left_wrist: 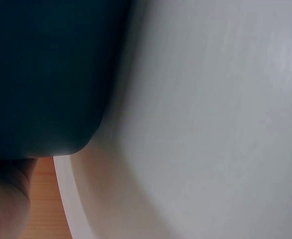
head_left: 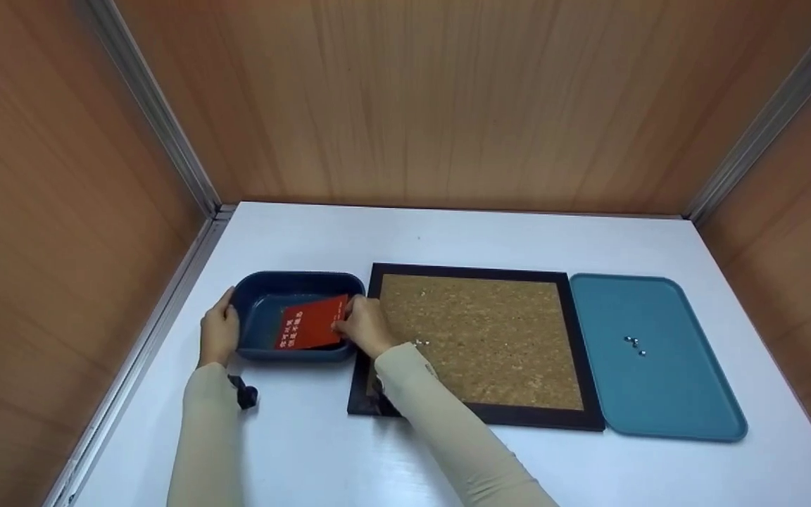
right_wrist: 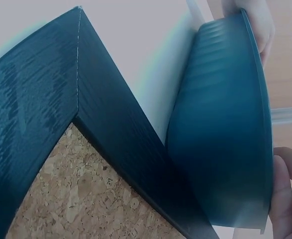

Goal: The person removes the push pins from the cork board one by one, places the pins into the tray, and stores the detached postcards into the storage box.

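Note:
A deep dark-blue tray stands at the left of the table, its side wall close up in the right wrist view. My left hand grips its left end, thumb outside the wall and fingertips at the rim. Inside leans a red card with white lettering, tilted up toward the tray's right side. My right hand pinches this card by its right edge, just over the tray's right rim. In the right wrist view, the right-hand fingers show beside the rim.
Right of the tray lies a cork board in a dark frame, under my right forearm. A few small shiny pieces are on the cork. Further right is a flat teal tray holding several small metallic pieces. Wooden panels enclose the table.

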The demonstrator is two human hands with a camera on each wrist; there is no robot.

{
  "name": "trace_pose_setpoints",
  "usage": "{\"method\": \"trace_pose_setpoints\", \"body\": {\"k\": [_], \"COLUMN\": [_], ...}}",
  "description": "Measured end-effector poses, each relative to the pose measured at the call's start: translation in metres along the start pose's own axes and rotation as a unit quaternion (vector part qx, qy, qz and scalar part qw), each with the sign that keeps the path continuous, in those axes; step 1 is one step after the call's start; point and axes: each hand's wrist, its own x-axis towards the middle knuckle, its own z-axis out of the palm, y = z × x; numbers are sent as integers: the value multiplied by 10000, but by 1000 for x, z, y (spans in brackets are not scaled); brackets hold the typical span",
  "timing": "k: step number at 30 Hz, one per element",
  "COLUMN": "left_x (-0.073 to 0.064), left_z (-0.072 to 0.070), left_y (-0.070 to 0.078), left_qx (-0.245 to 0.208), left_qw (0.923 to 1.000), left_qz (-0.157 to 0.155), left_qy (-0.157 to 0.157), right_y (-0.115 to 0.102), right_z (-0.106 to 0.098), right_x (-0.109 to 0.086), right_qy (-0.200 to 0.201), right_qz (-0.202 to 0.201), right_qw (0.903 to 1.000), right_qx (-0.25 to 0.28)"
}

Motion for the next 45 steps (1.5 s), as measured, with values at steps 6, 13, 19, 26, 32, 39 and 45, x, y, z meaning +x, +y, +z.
{"method": "trace_pose_setpoints", "body": {"k": [6, 13, 19, 26, 32, 39, 45], "left_x": [1, -1, 1, 3, 4, 1, 2], "left_z": [1, 0, -1, 1, 1, 0, 3], "left_y": [2, 2, 1, 1, 0, 0, 0], "left_qx": [-9, 42, -12, 65, -29, 40, 212], "left_qw": [10000, 10000, 10000, 10000, 10000, 10000, 9998], "left_qz": [1, 47, 51, -25, -73, -72, 58], "left_qy": [-15, 16, -31, -23, -30, -48, 33], "right_y": [2, 2, 1, 1, 2, 4, 6], "right_z": [-1, 1, 3, 1, 1, 2, 0], "right_x": [0, 0, 2, 1, 1, 1, 1], "right_qy": [33, 80, 88, 92, 174, 199, 196], "right_qz": [-22, 45, 86, 11, -29, -86, -73], "right_qw": [9999, 9998, 9999, 9998, 9966, 9968, 9976], "right_qx": [102, -168, -98, -195, -801, -769, -659]}}
